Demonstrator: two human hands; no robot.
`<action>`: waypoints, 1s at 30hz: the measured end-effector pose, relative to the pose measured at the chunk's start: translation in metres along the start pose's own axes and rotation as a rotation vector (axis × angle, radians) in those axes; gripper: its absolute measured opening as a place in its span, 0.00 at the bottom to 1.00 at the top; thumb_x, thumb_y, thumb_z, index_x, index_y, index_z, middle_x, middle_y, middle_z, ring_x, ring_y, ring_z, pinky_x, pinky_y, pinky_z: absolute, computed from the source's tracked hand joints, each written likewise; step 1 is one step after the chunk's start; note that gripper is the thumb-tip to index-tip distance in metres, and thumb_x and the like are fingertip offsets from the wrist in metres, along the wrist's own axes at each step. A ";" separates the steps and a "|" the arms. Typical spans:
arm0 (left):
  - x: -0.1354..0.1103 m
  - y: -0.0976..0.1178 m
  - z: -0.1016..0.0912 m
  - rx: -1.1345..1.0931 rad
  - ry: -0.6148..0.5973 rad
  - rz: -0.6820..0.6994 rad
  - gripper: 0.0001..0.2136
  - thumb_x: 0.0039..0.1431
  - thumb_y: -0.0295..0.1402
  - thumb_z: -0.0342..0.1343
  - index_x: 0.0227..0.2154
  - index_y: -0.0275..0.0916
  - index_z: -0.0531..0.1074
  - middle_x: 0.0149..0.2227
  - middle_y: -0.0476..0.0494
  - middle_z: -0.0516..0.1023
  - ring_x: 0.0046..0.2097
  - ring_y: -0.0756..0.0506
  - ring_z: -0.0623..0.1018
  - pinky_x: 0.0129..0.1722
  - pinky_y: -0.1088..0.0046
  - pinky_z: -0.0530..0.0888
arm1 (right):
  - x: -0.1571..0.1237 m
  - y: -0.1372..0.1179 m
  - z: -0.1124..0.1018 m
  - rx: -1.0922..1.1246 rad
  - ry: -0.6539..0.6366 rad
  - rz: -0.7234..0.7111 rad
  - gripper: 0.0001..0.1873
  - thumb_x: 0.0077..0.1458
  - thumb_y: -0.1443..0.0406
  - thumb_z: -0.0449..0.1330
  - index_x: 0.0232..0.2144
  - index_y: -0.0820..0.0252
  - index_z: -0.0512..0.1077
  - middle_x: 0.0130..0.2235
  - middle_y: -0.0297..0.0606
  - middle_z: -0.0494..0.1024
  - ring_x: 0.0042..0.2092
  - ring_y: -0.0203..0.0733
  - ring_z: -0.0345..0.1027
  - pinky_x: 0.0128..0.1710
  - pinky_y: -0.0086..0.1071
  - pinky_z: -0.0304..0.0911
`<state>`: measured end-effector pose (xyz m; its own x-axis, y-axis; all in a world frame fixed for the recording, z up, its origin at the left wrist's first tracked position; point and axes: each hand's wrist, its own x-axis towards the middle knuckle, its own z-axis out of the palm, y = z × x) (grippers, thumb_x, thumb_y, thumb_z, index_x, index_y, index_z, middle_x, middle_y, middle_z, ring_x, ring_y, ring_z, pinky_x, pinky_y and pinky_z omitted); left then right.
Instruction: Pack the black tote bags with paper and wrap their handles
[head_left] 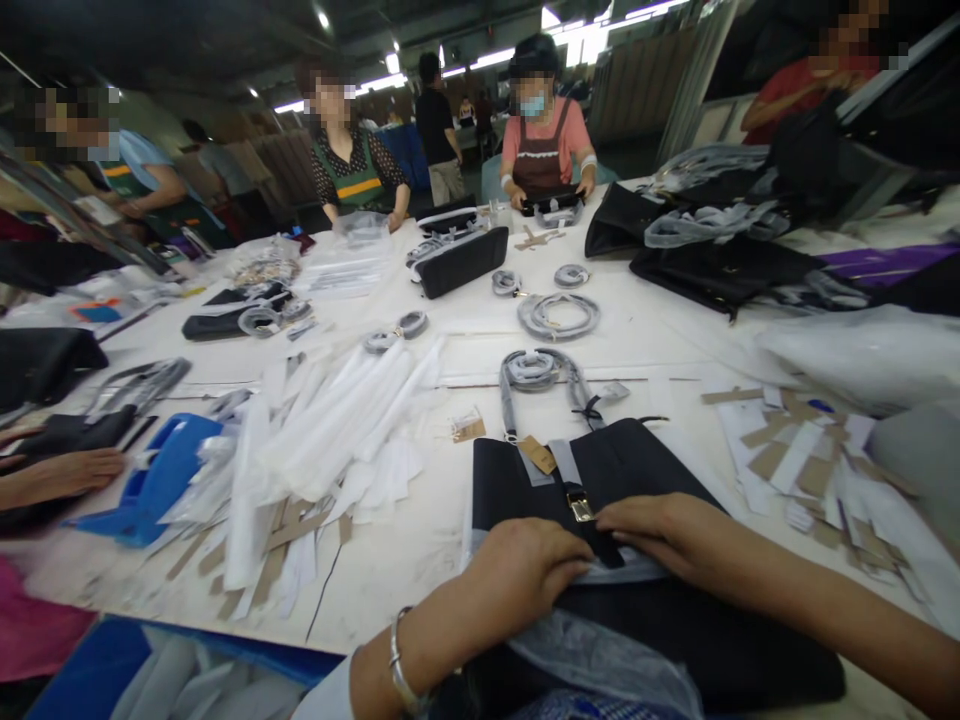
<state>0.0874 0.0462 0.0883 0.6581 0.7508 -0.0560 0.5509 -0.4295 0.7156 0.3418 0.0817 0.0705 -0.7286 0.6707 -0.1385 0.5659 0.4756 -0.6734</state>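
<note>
The black handbag lies by the near edge of the desk. The left hand and right hand touch its front, fingers bent beside the strap; whether they grasp it, I cannot tell. An uneven tug could make the gold buckle scratch it.

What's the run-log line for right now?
left hand: on black bag | right hand: on bag, beside gold buckle | brown tag: on bag, near buckle | bag: on white table

Matt bag, glossy metal buckle
</note>
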 end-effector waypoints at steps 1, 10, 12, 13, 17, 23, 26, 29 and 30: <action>0.000 0.001 -0.002 -0.016 0.027 0.002 0.10 0.65 0.33 0.56 0.47 0.44 0.77 0.45 0.49 0.82 0.45 0.46 0.80 0.48 0.73 0.73 | -0.005 -0.002 -0.002 -0.015 0.017 0.047 0.19 0.65 0.60 0.51 0.51 0.55 0.76 0.50 0.40 0.80 0.51 0.50 0.74 0.52 0.40 0.68; 0.001 0.007 -0.010 -0.011 0.106 0.222 0.07 0.62 0.32 0.60 0.40 0.48 0.80 0.50 0.53 0.79 0.48 0.48 0.76 0.49 0.71 0.72 | -0.031 -0.020 -0.022 0.034 0.112 0.200 0.14 0.61 0.53 0.58 0.41 0.51 0.79 0.41 0.36 0.82 0.44 0.48 0.75 0.44 0.37 0.70; 0.003 0.003 -0.006 0.073 0.177 0.234 0.09 0.63 0.30 0.58 0.41 0.49 0.80 0.53 0.51 0.77 0.50 0.46 0.75 0.50 0.68 0.73 | -0.028 -0.014 -0.016 0.035 0.229 0.183 0.13 0.61 0.54 0.58 0.42 0.52 0.78 0.42 0.36 0.81 0.45 0.47 0.75 0.46 0.37 0.70; 0.004 0.001 -0.004 0.136 0.220 0.219 0.10 0.63 0.28 0.56 0.42 0.48 0.80 0.56 0.50 0.75 0.52 0.44 0.74 0.52 0.65 0.72 | -0.027 -0.010 -0.012 0.008 0.286 0.168 0.13 0.62 0.55 0.58 0.43 0.52 0.78 0.43 0.37 0.81 0.45 0.47 0.75 0.46 0.37 0.70; 0.005 -0.003 0.003 0.334 0.319 0.155 0.13 0.65 0.27 0.52 0.49 0.43 0.75 0.62 0.43 0.70 0.62 0.40 0.68 0.61 0.54 0.67 | -0.030 0.008 0.005 -0.249 0.548 0.083 0.17 0.66 0.59 0.53 0.52 0.56 0.74 0.50 0.43 0.78 0.50 0.49 0.72 0.52 0.42 0.69; -0.009 -0.012 0.024 0.481 0.134 0.123 0.22 0.68 0.39 0.49 0.64 0.46 0.60 0.66 0.44 0.64 0.68 0.40 0.61 0.65 0.48 0.62 | -0.058 0.019 0.030 -0.666 0.467 0.029 0.29 0.65 0.58 0.54 0.66 0.52 0.57 0.67 0.41 0.60 0.67 0.55 0.51 0.64 0.58 0.51; -0.012 -0.025 0.039 0.570 0.121 0.020 0.26 0.67 0.45 0.49 0.65 0.46 0.57 0.68 0.40 0.59 0.68 0.36 0.59 0.65 0.44 0.61 | -0.063 0.029 0.044 -0.693 0.414 0.123 0.34 0.64 0.53 0.55 0.68 0.52 0.53 0.70 0.42 0.52 0.69 0.57 0.45 0.64 0.59 0.52; -0.011 -0.031 0.044 0.577 0.113 0.012 0.27 0.67 0.46 0.49 0.66 0.45 0.56 0.68 0.39 0.60 0.68 0.36 0.59 0.65 0.42 0.60 | -0.060 0.039 0.047 -0.642 0.408 0.159 0.34 0.64 0.51 0.54 0.68 0.50 0.53 0.70 0.40 0.52 0.70 0.55 0.43 0.64 0.58 0.51; -0.011 -0.031 0.042 0.553 0.115 0.023 0.26 0.67 0.45 0.49 0.65 0.45 0.57 0.67 0.39 0.61 0.68 0.36 0.60 0.65 0.42 0.60 | -0.059 0.041 0.046 -0.623 0.422 0.165 0.32 0.65 0.51 0.53 0.67 0.50 0.55 0.69 0.39 0.53 0.69 0.54 0.44 0.64 0.58 0.52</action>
<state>0.0846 0.0309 0.0374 0.6298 0.7749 0.0535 0.7446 -0.6219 0.2425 0.3908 0.0354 0.0176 -0.4778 0.8616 0.1714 0.8585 0.4993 -0.1171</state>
